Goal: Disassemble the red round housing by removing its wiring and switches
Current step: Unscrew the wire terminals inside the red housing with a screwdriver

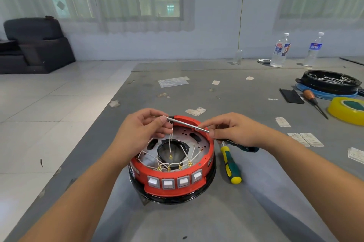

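The red round housing sits on a black base at the table's near middle, open side up. Several white rocker switches line its front wall. White wires with brass terminals run inside over the metal plate. A thin silver metal rod lies across the housing's far rim. My left hand pinches the rod's left end, and a white wire with a ring terminal hangs below that hand. My right hand pinches the rod's right end.
A green-and-yellow screwdriver lies right of the housing, pliers handles under my right wrist. Far right: a black round housing with wires, yellow tape roll, wooden-handled awl, two water bottles. Paper scraps litter the grey table.
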`<state>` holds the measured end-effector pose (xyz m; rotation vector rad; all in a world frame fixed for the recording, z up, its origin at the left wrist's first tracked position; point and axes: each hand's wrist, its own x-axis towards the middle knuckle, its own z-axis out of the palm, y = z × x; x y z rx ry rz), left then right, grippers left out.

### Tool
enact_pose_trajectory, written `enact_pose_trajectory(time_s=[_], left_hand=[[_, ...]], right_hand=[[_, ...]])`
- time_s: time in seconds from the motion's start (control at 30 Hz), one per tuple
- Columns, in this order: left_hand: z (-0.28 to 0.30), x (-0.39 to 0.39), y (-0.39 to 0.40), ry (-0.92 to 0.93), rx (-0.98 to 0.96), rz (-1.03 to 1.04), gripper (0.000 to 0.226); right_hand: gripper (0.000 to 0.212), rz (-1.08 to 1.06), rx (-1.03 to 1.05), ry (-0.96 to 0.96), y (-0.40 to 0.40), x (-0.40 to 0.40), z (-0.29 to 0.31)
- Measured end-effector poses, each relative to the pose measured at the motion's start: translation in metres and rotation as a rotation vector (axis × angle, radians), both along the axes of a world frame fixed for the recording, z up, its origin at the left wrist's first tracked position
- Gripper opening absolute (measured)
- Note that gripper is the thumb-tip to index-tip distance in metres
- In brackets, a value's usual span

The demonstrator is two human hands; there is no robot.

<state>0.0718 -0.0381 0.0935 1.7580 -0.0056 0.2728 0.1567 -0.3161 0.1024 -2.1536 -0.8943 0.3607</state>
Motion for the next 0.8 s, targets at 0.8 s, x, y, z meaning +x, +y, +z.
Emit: enact_pose_trajectory(time_s=[0.8], left_hand=[[-0.027,-0.013,0.003,-0.077,0.627,-0.143,0.016]], right_hand=[[0.04,-0.529,0.912,0.603,0.0,0.021,-0.019]])
